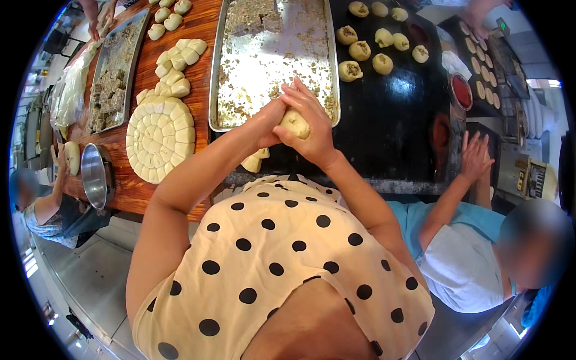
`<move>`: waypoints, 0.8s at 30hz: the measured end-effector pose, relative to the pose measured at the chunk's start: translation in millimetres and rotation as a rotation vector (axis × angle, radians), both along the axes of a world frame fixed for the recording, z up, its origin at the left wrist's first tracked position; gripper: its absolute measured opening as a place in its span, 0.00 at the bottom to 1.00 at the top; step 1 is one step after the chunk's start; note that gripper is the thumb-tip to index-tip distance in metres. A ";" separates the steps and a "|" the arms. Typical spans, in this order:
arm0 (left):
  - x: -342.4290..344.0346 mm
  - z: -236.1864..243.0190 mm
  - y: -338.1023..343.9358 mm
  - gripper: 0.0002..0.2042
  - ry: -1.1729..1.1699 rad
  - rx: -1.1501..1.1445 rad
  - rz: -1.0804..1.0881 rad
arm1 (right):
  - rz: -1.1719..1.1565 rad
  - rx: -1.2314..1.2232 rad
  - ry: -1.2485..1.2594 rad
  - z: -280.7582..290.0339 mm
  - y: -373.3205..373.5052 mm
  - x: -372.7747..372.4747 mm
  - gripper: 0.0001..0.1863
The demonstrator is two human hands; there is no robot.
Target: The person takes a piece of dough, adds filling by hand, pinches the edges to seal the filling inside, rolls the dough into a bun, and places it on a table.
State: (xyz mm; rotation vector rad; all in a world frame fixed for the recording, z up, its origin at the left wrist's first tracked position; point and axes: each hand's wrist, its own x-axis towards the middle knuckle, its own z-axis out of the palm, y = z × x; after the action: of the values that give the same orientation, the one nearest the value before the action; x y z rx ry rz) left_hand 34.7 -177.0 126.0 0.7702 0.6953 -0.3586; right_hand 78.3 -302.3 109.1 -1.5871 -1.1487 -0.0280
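Note:
My left hand [268,123] and my right hand [314,120] are pressed together around a pale dough ball [295,123], both closed on it, above the near end of a large metal tray [274,54] scattered with brown crumbs of filling. My right fingers point up and cover part of my left fingers. A scored round of dough pieces [160,139] lies on the wood to the left, with more cut pieces above it and a few beside my left forearm. On the black surface to the right stand several filled buns [360,51].
Co-workers are at both sides: one [42,213] at left by a steel bowl [94,174], one [456,258] close at right with hands together, others' hands at the far corners. A filling tray [108,102], plastic sheet [69,99], red dish [461,91] and tray of dough discs [480,72] surround the work.

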 end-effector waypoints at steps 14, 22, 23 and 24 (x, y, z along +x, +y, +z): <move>-23.6 -24.1 -39.4 0.18 -0.270 0.191 0.269 | -0.228 0.131 0.392 -21.6 -0.3 -17.3 0.25; -7.7 17.5 -26.9 0.33 -0.125 0.200 0.191 | -0.246 0.151 0.337 -12.4 1.3 -13.0 0.19; -6.2 15.9 -25.7 0.33 -0.152 0.154 0.184 | -0.262 0.152 0.349 -12.9 1.9 -13.6 0.18; -5.0 12.9 -23.8 0.33 -0.177 0.105 0.176 | -0.279 0.150 0.362 -12.1 1.2 -13.8 0.17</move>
State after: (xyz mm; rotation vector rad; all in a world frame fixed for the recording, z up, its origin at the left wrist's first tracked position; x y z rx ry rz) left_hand 29.7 -200.8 138.9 0.8230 0.6135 -0.0928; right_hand 64.5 -301.1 97.0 -1.5307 -0.6277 -0.0093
